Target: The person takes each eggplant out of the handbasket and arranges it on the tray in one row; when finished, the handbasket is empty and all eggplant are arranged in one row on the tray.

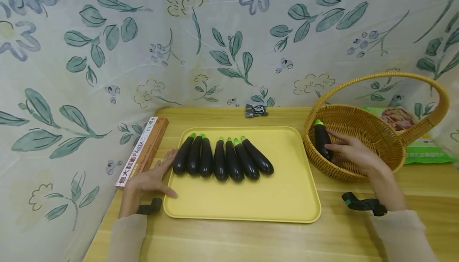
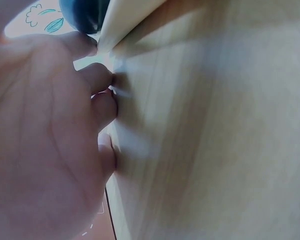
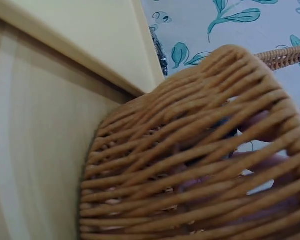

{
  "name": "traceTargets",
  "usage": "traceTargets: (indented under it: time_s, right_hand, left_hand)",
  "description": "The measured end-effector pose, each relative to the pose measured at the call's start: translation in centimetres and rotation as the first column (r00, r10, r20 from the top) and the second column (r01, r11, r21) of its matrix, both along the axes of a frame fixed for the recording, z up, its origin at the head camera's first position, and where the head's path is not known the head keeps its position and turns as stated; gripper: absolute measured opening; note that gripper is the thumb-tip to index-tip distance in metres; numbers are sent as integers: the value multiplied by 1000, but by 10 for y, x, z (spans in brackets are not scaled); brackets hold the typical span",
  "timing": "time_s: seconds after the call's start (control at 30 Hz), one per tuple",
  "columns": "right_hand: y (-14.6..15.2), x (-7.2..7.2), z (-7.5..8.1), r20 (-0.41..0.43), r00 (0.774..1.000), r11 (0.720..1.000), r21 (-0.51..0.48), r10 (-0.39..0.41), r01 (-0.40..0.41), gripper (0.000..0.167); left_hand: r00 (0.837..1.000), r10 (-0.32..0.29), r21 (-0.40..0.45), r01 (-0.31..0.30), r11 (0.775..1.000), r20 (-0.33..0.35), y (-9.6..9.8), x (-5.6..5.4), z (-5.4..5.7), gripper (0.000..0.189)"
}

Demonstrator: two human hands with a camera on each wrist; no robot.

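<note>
In the head view, my right hand (image 1: 353, 154) reaches into the wicker basket (image 1: 376, 134) and holds a dark eggplant (image 1: 322, 138) with a green stem end against the basket's left wall. Woven strands hide most of that grip in the right wrist view, where only parts of the fingers (image 3: 262, 127) show. My left hand (image 1: 150, 178) rests at the left edge of the yellow tray (image 1: 244, 202), its fingers extended and its thumb over the rim. Several eggplants (image 1: 220, 162) lie side by side on the tray, stems pointing away, nearest the left fingertips at the row's left end.
Left of the tray lies a long pasta box (image 1: 143, 150). A small black packet (image 1: 256, 111) is behind the tray. Behind the basket, whose tall handle (image 1: 376, 77) arches over it, sits a green bag (image 1: 426, 150). A floral cloth (image 1: 222, 87) hangs along the wooden table's back.
</note>
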State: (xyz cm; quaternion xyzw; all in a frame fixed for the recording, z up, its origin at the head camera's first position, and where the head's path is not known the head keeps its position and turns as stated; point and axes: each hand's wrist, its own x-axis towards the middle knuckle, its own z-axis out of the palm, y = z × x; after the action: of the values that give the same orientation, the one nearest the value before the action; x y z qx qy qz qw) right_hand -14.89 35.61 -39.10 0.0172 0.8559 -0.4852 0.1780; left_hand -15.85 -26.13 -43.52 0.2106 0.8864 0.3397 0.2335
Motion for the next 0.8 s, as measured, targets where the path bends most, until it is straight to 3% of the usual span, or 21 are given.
traceTargets:
  time_s: [0.17,0.4,0.57,0.8]
  right_hand:
    - [7,5,9,-6,999,999,-34,35,-35,75]
    - [24,16,27,-46,988,988,-20,150,-151,68]
    - [32,26,42,-28,977,977,51,210,-209,65]
    - [35,33,54,42,971,967,97,234,-237,67]
  left_hand:
    - [1000,1,-2,-1,1000,2,-1,0,0,147]
    - [1000,8,19,-9,1000,22,-1,0,0,147]
    - [999,11,20,-12,1000,32,-1,-1,2,148]
    - [1000,6,7,-6,1000,29,-1,-3,4,147]
